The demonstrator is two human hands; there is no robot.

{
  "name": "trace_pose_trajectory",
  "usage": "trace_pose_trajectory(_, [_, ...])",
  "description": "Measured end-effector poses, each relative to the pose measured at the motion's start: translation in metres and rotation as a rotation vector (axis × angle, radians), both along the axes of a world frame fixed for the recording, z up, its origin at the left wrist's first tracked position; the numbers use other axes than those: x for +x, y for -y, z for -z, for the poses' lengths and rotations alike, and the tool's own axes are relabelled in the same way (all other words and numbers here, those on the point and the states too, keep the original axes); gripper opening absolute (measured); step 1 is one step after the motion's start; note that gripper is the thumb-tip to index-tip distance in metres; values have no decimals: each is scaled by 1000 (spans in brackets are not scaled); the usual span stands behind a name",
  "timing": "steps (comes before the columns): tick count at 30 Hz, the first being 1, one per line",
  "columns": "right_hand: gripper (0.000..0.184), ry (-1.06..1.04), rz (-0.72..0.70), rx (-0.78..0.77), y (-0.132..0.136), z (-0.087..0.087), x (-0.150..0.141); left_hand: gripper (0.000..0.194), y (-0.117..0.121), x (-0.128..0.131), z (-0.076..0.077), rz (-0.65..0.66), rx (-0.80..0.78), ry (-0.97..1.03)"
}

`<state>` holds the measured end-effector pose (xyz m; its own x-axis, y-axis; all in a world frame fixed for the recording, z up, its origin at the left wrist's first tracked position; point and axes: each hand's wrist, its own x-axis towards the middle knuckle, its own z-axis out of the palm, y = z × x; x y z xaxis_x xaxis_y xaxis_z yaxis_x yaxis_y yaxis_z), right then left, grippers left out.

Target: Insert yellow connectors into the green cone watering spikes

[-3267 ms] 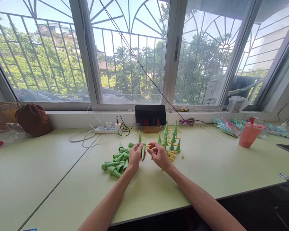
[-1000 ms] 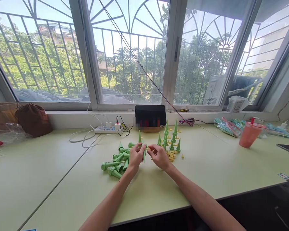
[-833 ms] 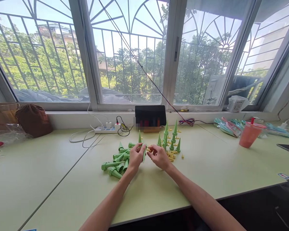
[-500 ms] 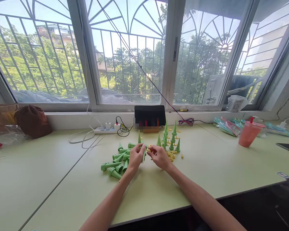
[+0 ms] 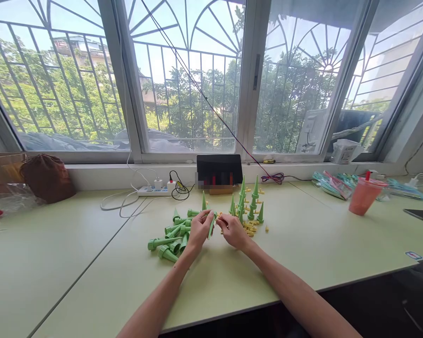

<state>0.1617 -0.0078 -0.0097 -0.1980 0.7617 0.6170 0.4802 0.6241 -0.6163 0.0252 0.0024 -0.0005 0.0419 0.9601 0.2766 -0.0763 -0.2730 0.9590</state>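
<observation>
My left hand is closed around a green plastic watering spike, its point tilted down toward the table. Close by on the right, my right hand pinches a small yellow valve against the spike's collar; the fingers hide most of it. Left of my hands lies a loose heap of green spikes. To the right, several spikes with yellow valves stand point up, some stacked. At their foot is a small pile of yellow valves.
A dark tablet leans at the back of the pale table. A power strip with cables lies at back left. On the right are a red cup with a straw, plastic packets and a phone.
My right hand has shifted slightly, and its fingertips now cover more of the yellow valve. My left hand keeps its hold on the spike.
</observation>
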Motion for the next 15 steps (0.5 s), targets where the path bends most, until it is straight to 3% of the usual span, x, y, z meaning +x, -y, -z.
trace_pose_trajectory(9, [35,-80,-46,-117,-5,2,2,37,-4,0,5,78,38,-11])
trace_pose_trajectory(15, [39,-264,-126,-307,-11,7,2,40,-2,1,4,117,115,-58])
